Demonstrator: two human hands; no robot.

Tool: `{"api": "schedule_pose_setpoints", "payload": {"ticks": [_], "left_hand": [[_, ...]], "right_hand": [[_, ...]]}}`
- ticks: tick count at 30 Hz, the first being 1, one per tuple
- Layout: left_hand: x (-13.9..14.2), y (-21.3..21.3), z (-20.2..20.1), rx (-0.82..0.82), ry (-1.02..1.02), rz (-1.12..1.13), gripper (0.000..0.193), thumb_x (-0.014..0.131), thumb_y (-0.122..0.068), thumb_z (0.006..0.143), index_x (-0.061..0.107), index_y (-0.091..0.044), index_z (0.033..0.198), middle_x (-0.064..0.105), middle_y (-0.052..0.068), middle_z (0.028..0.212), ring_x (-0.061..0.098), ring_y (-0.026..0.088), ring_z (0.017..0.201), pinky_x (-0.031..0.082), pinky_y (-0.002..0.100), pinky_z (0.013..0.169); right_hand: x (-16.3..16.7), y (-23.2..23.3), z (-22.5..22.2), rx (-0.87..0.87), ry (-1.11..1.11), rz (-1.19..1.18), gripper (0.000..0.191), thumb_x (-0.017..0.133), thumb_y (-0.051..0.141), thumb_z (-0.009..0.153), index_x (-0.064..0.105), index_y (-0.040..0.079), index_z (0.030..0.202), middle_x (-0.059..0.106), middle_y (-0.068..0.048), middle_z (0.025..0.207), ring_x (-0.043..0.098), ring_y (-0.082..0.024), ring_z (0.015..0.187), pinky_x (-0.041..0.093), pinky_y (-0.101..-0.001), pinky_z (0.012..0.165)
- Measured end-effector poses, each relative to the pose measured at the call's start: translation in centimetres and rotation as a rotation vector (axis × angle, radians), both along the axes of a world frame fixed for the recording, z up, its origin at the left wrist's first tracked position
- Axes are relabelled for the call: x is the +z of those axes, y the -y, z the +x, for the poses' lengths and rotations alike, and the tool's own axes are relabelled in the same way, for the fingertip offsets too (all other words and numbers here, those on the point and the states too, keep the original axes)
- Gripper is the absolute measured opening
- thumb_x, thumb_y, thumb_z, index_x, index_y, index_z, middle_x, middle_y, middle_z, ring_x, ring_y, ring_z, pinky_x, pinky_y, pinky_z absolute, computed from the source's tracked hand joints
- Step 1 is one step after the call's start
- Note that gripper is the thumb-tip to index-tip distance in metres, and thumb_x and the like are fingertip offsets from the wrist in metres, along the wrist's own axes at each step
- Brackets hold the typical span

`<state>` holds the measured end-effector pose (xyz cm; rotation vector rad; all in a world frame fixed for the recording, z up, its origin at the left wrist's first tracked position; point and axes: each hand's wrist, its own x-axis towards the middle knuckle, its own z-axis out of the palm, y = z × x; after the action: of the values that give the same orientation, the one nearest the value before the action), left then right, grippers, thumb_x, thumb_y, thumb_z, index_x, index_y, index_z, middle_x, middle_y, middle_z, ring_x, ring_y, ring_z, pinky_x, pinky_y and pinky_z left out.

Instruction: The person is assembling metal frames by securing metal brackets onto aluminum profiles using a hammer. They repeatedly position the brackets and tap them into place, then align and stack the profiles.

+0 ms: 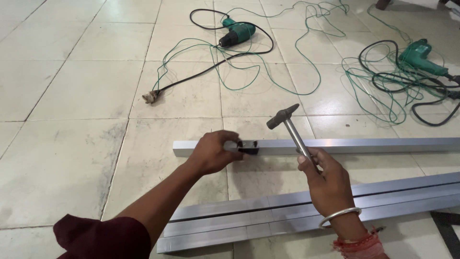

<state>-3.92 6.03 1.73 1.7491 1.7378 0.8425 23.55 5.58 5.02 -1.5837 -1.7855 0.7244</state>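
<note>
Work at an early stage, by the look of it: left hand point(211, 152) pinching a small black fitting point(248, 149) against the near-left end of a long aluminium bar point(364, 145) lying flat on the tiled floor point(81, 91), fingers closed around the part and steadying it on the bar. Right hand point(327, 181) clenched around the metal handle of a hammer point(289, 128), head raised and tilted above and just right of the fitting, not touching it. Fitting apparently placed but not shown driven home; hard to tell how deep it sits, since the fingers cover most of it. Nearer, a wider aluminium channel section point(306, 208) running left to right, passing under the right wrist, with no fitting visible on it. A silver bangle point(339, 216) and red thread on that wrist. Further off, a green power drill point(237, 32) with a black cord ending in a plug point(150, 97), amid loops of thin green wire point(287, 81). Far right, a second green drill point(421, 57) in a tangle of black cable and green wire. Fingers of the left hand close to the strike point: the main hazard. Cords and wire well apart from the bar, not in the way.
</note>
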Motion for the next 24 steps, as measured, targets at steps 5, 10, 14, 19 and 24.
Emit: {"api": "schedule_pose_setpoints", "payload": {"ticks": [5, 10, 14, 19, 24], "left_hand": [[-1.5, -0.1, -0.8, -0.017, -0.141, -0.139, 0.045, 0.085, -0.036, 0.069, 0.078, -0.013, 0.107, 0.075, 0.008, 0.118, 0.070, 0.030, 0.108, 0.054, 0.039, 0.095], [-2.1, -0.2, -0.6, -0.016, -0.155, -0.057, 0.047, 0.088, -0.037, 0.068, 0.077, -0.013, 0.107, 0.073, 0.008, 0.121, 0.068, 0.030, 0.111, 0.052, 0.039, 0.096], [-1.4, -0.3, -0.8, -0.018, -0.172, -0.175, 0.047, 0.086, -0.039, 0.069, 0.078, -0.015, 0.110, 0.073, 0.007, 0.120, 0.069, 0.028, 0.110, 0.054, 0.039, 0.095], [0.0, -0.2, -0.9, -0.101, -0.138, -0.290, 0.047, 0.086, -0.040, 0.072, 0.080, -0.015, 0.111, 0.076, 0.012, 0.109, 0.072, 0.027, 0.102, 0.057, 0.039, 0.089], [1.3, -0.6, -0.6, -0.026, 0.089, -0.257, 0.051, 0.086, -0.042, 0.072, 0.077, -0.013, 0.114, 0.080, 0.011, 0.094, 0.078, 0.022, 0.089, 0.059, 0.035, 0.083]], "right_hand": [[-0.5, -0.2, 0.1, -0.018, 0.007, -0.029, 0.042, 0.066, 0.038, 0.092, 0.072, 0.006, 0.118, 0.074, -0.006, 0.086, 0.055, -0.014, 0.060, 0.047, -0.0320, 0.059], [-0.8, 0.0, 0.3, 0.000, 0.011, -0.010, 0.042, 0.065, 0.039, 0.092, 0.072, 0.007, 0.119, 0.075, -0.006, 0.085, 0.057, -0.012, 0.061, 0.048, -0.0307, 0.059], [-1.0, -0.4, 0.1, -0.024, 0.048, -0.060, 0.042, 0.063, 0.039, 0.093, 0.071, 0.009, 0.122, 0.077, -0.005, 0.086, 0.056, -0.016, 0.060, 0.047, -0.0326, 0.058], [-1.7, -0.9, 0.2, 0.032, 0.028, 0.022, 0.040, 0.063, 0.039, 0.094, 0.073, 0.008, 0.118, 0.076, -0.006, 0.083, 0.063, -0.010, 0.068, 0.050, -0.0295, 0.062], [-2.1, -1.4, -0.2, -0.076, -0.117, -0.131, 0.039, 0.064, 0.039, 0.096, 0.072, 0.001, 0.105, 0.063, -0.005, 0.076, 0.049, -0.011, 0.059, 0.042, -0.0305, 0.056]]}}
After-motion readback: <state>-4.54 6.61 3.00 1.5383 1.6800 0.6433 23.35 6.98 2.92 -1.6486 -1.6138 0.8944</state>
